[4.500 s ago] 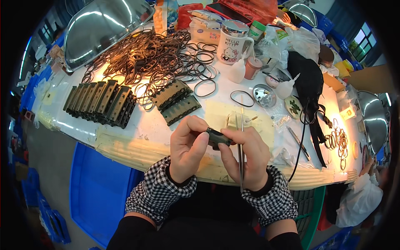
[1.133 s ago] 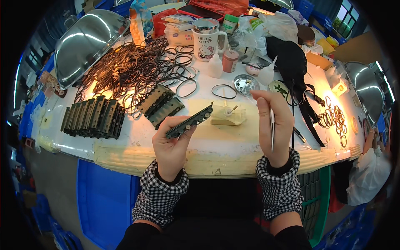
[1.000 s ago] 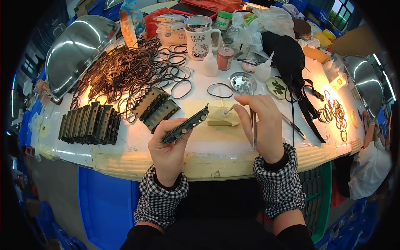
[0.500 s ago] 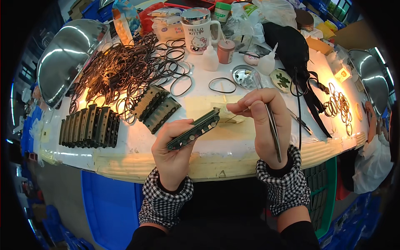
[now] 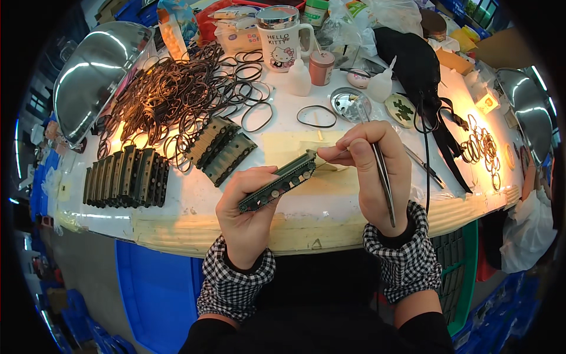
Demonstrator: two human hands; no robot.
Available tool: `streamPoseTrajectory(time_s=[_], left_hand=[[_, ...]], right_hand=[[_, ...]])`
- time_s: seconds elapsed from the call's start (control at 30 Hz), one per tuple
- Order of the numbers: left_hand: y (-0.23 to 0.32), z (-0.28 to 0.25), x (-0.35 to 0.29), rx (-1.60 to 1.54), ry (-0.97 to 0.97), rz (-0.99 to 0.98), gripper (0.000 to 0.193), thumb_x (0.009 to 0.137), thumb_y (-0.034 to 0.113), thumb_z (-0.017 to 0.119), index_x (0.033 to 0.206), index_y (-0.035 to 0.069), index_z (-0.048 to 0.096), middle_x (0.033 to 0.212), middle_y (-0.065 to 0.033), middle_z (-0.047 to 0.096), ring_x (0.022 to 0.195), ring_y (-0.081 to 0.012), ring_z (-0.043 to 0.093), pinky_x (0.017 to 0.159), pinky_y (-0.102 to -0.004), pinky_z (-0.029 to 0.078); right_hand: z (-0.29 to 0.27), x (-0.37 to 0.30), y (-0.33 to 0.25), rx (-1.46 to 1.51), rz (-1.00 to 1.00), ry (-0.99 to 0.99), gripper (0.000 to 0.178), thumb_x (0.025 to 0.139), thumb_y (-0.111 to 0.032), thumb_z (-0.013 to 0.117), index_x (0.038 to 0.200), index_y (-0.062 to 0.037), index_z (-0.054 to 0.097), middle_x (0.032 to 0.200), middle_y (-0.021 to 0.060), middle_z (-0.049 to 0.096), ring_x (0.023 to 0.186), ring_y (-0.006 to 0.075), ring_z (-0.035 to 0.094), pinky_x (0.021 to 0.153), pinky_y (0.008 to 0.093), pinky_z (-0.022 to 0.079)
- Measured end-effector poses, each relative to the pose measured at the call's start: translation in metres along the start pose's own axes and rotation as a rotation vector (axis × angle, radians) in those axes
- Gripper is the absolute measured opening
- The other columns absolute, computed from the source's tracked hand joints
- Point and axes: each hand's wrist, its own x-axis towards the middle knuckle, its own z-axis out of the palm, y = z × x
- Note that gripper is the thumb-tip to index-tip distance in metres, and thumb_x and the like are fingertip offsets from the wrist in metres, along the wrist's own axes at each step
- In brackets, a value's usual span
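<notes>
In my left hand [image 5: 243, 215] is a long dark-green model tank track part [image 5: 282, 182] with round wheels along its side, tilted up to the right. My right hand [image 5: 380, 165] has its thumb and fingertips pinched at the part's far right end. Whatever small thing may be between those fingertips cannot be made out. Metal tweezers [image 5: 384, 177] lie through the same hand, held against the palm with the tips pointing away from me. Below the raised hands, a yellowish taped patch [image 5: 283, 150] covers the white table.
Several similar green parts stand in a row [image 5: 127, 177] at left, with two more [image 5: 221, 150] beside them. Behind lies a heap of dark rubber bands [image 5: 171, 94]. A mug [image 5: 278, 44], squeeze bottles [image 5: 299, 79], a small metal dish [image 5: 350, 104] and a black bag [image 5: 407, 65] stand farther back.
The part has turned slightly in my left hand, and its wheels face me a little differently. My right fingertips have moved slightly left, up against its end. The tweezers stay in the right hand.
</notes>
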Motion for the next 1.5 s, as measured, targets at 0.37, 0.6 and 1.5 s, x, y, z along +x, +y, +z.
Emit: streamPoseTrajectory(time_s=[0.37, 0.6, 1.5], left_hand=[[0.0, 0.0, 0.001, 0.031, 0.009, 0.014, 0.014, 0.081, -0.005, 0.068, 0.093, -0.002, 0.063, 0.099, -0.0131, 0.065, 0.097, -0.0201, 0.06, 0.086, -0.0317, 0.046], [0.001, -0.001, 0.001, -0.025, 0.006, -0.024, 0.016, 0.079, -0.008, 0.067, 0.094, -0.001, 0.063, 0.1, -0.014, 0.065, 0.099, -0.0202, 0.06, 0.086, -0.0313, 0.047], [0.002, 0.002, 0.001, 0.111, -0.035, 0.186, 0.023, 0.073, -0.012, 0.064, 0.093, 0.0, 0.062, 0.091, -0.0106, 0.066, 0.095, -0.0306, 0.063, 0.086, -0.0389, 0.048]], right_hand=[[-0.011, 0.008, 0.012, -0.882, -0.298, 0.069, 0.01, 0.079, 0.001, 0.065, 0.087, -0.0029, 0.06, 0.078, 0.0122, 0.057, 0.072, 0.0281, 0.058, 0.063, 0.0335, 0.047], [-0.016, 0.01, 0.01, -0.923, -0.537, 0.035, 0.027, 0.072, -0.004, 0.072, 0.098, -0.0032, 0.065, 0.083, 0.0102, 0.063, 0.09, 0.0311, 0.059, 0.075, 0.0365, 0.049], [-0.016, 0.006, 0.004, -0.792, -0.582, -0.156, 0.029, 0.07, -0.008, 0.074, 0.098, -0.0056, 0.065, 0.085, 0.0077, 0.061, 0.099, 0.0297, 0.055, 0.085, 0.0391, 0.045]])
